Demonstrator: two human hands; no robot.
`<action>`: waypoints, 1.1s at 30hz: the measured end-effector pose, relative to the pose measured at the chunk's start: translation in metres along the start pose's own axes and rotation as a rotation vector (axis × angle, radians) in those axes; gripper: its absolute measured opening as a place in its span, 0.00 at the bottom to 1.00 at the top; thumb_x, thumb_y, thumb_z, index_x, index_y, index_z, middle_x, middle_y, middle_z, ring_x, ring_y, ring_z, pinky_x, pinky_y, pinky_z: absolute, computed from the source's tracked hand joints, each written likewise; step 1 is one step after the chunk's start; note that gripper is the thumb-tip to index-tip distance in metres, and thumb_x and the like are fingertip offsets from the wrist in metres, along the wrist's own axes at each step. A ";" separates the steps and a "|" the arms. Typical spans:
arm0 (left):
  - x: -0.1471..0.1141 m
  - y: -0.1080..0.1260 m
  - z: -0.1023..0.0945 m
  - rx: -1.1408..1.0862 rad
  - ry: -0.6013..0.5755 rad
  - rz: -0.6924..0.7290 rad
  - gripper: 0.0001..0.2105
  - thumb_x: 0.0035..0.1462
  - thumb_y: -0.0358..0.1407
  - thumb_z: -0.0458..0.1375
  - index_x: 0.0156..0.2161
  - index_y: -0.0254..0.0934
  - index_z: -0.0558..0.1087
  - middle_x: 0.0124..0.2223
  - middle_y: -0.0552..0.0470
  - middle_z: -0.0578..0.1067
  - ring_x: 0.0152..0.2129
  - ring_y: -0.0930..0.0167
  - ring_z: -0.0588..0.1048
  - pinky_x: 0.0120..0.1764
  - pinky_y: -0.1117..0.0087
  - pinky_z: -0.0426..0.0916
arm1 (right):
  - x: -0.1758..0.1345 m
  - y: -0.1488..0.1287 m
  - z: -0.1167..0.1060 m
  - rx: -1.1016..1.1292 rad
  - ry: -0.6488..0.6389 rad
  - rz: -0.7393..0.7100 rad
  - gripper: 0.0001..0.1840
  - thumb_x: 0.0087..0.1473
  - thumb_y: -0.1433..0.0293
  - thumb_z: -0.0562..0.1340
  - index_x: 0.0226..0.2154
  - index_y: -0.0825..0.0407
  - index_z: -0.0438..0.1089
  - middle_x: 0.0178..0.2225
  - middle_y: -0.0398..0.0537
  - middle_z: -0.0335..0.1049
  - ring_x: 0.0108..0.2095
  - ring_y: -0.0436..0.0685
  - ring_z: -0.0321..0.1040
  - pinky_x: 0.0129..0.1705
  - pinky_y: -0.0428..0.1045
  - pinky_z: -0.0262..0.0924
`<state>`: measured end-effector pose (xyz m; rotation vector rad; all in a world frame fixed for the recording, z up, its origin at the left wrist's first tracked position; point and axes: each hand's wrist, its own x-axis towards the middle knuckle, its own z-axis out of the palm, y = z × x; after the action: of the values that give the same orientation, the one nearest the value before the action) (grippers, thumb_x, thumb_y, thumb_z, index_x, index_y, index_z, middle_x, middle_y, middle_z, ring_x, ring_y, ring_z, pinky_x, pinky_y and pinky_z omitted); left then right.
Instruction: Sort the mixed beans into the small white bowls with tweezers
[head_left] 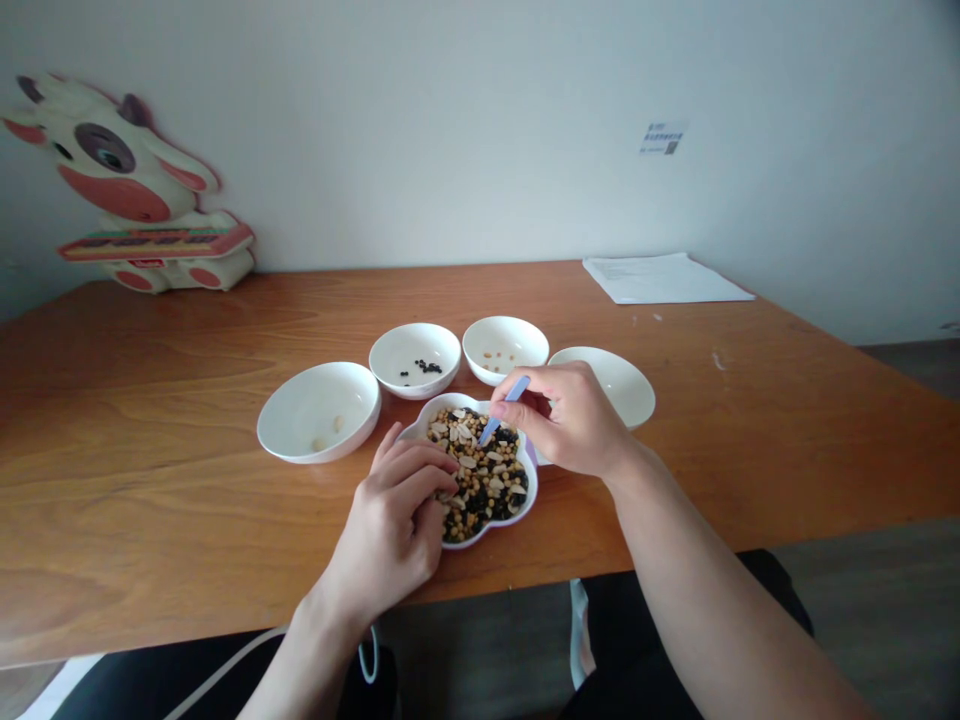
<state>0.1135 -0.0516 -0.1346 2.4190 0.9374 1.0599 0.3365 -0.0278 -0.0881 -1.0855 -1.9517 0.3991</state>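
Note:
A white scalloped tray [534,490] full of mixed black beans, yellow kernels and pale peanut halves sits near the table's front edge. My left hand [401,510] is closed over the tray's left rim, with fingertips above the mix; its grip on the rim is partly hidden. Between the thumb and fingers of my right hand [574,415] are light-blue tweezers [504,410], their tip down among the peanuts. Behind the tray, one white bowl [285,415] holds a few pale pieces, another bowl [382,352] black beans, and a third bowl [480,340] small yellowish kernels.
Partly behind my right hand is a further white bowl [634,395]. White papers [667,280] lie at the back right of the wooden table [150,480]. A cow-shaped toy keyboard [157,240] stands at the back left against the wall. A cable [225,675] runs below the front edge.

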 end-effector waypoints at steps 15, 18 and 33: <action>0.000 0.000 -0.001 0.007 -0.003 0.004 0.13 0.52 0.21 0.50 0.32 0.38 0.73 0.39 0.52 0.77 0.40 0.68 0.75 0.64 0.47 0.50 | 0.000 0.000 0.000 -0.026 -0.038 0.008 0.07 0.54 0.72 0.63 0.26 0.55 0.74 0.20 0.40 0.70 0.20 0.45 0.60 0.23 0.43 0.51; 0.001 0.000 0.000 0.010 -0.006 0.001 0.13 0.53 0.22 0.49 0.32 0.38 0.73 0.39 0.52 0.77 0.40 0.68 0.75 0.64 0.47 0.51 | 0.000 0.000 0.001 -0.030 -0.043 0.007 0.07 0.55 0.72 0.63 0.27 0.55 0.75 0.21 0.41 0.71 0.20 0.46 0.61 0.24 0.43 0.52; 0.000 -0.001 0.000 -0.009 -0.012 -0.001 0.12 0.53 0.21 0.50 0.32 0.38 0.73 0.39 0.52 0.77 0.40 0.68 0.75 0.64 0.45 0.48 | 0.001 -0.001 0.004 -0.002 -0.064 0.015 0.07 0.55 0.72 0.63 0.28 0.55 0.75 0.26 0.44 0.76 0.23 0.47 0.66 0.28 0.44 0.55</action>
<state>0.1132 -0.0508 -0.1346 2.4150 0.9281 1.0462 0.3328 -0.0275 -0.0895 -1.1017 -2.0014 0.4452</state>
